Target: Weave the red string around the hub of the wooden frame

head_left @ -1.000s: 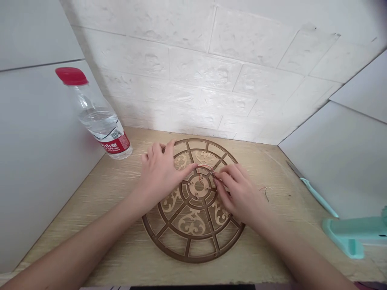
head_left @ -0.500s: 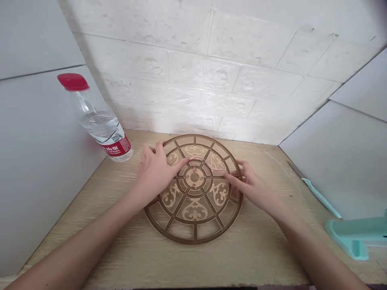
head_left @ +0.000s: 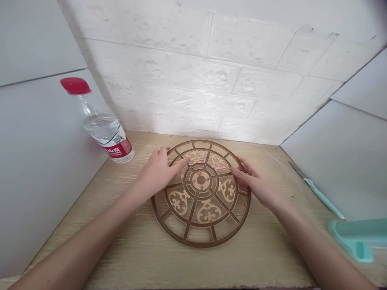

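Over a pale wood counter (head_left: 90, 241), seen from the head camera, the left hand (head_left: 157, 173) and right hand (head_left: 252, 181) are resting on a brown fretwork disc (head_left: 201, 209), fingers open and gripping nothing visible. A faint thin loop (head_left: 193, 162), hard to make out, is lying on the disc between them. A light, even touch seems best for keeping the disc flat. A red-capped water bottle (head_left: 102, 131) is sitting beyond the left hand.
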The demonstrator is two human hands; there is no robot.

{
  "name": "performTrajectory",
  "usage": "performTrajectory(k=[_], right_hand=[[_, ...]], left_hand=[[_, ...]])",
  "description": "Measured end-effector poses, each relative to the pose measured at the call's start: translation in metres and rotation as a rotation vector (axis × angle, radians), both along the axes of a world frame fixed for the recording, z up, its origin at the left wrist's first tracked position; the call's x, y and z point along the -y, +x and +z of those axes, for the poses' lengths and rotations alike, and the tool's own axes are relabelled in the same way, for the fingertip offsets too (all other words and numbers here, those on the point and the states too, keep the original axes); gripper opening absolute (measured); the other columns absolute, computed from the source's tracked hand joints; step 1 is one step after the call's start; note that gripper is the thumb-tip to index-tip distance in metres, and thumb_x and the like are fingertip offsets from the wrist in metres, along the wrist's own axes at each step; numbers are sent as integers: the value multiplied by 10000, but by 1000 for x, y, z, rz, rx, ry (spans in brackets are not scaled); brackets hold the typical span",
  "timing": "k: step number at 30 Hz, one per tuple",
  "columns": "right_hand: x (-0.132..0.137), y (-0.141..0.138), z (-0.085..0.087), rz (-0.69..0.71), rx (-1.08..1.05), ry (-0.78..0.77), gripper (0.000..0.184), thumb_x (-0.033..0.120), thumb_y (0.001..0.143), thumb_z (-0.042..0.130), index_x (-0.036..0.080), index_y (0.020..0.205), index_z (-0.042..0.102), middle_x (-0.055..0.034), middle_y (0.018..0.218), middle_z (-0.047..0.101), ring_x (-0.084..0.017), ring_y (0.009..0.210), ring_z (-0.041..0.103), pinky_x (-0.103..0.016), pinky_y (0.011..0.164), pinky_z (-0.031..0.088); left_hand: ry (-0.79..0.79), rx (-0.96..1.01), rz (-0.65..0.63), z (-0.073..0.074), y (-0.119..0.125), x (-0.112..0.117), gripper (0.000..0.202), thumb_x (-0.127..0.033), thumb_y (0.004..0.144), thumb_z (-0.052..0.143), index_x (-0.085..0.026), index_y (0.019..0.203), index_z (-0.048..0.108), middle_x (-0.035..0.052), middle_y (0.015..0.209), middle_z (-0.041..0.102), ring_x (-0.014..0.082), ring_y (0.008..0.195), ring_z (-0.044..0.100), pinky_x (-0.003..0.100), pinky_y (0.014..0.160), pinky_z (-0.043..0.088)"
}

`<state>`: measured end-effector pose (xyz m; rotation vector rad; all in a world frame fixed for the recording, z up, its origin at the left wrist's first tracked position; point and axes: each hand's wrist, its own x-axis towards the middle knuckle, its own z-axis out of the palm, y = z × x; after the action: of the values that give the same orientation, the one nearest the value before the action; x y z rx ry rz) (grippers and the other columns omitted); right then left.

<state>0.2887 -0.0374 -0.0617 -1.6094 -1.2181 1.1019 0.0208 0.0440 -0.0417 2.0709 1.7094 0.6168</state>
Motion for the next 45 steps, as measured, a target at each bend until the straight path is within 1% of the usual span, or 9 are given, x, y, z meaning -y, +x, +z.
performTrajectory(k=[5, 9, 12, 15, 19, 23, 27, 39, 45], right_hand=[[2, -9, 1, 25, -21, -6, 660, 536, 808, 623, 332, 1396, 403, -55, 1225, 605, -240, 1038, 638, -375, 832, 569], [5, -19, 5, 91, -104, -12, 592, 506, 829, 610, 314, 1364, 442, -60, 1242, 599, -236, 1042, 641, -385, 844, 572], [6, -23, 9, 101, -63, -12, 575, 498, 848, 588, 295, 1365, 440, -71, 1210, 606, -230, 1036, 636, -398, 860, 561], [6, -23, 10, 90, 105, 57, 585, 511, 864, 553, 281, 1384, 416, -88, 1208, 593, -237, 1045, 617, -415, 853, 551], [8, -23, 4, 117, 447, 286, 511, 466, 907, 494, 303, 1385, 419, -95, 1246, 520, -243, 1083, 562, -413, 827, 537], [11, -22, -3, 162, 736, 519, 253, 348, 936, 470, 255, 1114, 623, -98, 1233, 468, -249, 1120, 492, -407, 858, 502], [11, -22, -5, 231, 892, 630, 168, 248, 939, 475, 205, 964, 635, -82, 1131, 540, -248, 1114, 444, -414, 913, 459], [15, -31, -2, 263, 845, 665, 112, 181, 951, 455, 181, 956, 567, -53, 984, 595, -206, 968, 471, -357, 832, 463], [20, -38, 4, 396, 889, 650, 128, 81, 916, 427, 166, 953, 515, -71, 924, 552, -214, 899, 455, -360, 761, 453]], left_hand=[[-17, -47, -119, 2, 6, 7, 932, -817, 689, 432, -234, 1413, 366, 137, 1369, 438, 329, 1219, 472, 413, 924, 425], [27, -103, -187, 2, 9, 11, 947, -811, 676, 456, -226, 1415, 368, 136, 1278, 459, 329, 1175, 490, 441, 947, 415], [54, -129, -216, 1, 11, 14, 941, -782, 675, 494, -227, 1422, 356, 131, 1221, 450, 323, 1137, 498, 444, 932, 424], [55, -141, -191, 1, 13, 15, 961, -778, 649, 531, -230, 1418, 354, 126, 1157, 434, 331, 1126, 488, 458, 926, 422], [46, -127, -161, 0, 13, 15, 963, -789, 635, 537, -248, 1409, 347, 117, 1126, 422, 334, 1136, 467, 474, 928, 414], [48, -140, -154, -2, 11, 14, 975, -798, 629, 531, -238, 1406, 348, 120, 1118, 419, 338, 1140, 451, 479, 927, 409], [47, -148, -148, -4, 11, 13, 980, -805, 621, 529, -237, 1401, 355, 118, 1107, 413, 337, 1124, 450, 477, 916, 412], [96, -160, -145, -5, 14, 15, 964, -799, 637, 521, -224, 1396, 375, 110, 1067, 417, 329, 1093, 450, 462, 914, 399], [97, -179, -138, -3, 17, 16, 981, -815, 636, 502, -206, 1395, 383, 122, 1073, 417, 338, 1113, 440, 465, 937, 384]])
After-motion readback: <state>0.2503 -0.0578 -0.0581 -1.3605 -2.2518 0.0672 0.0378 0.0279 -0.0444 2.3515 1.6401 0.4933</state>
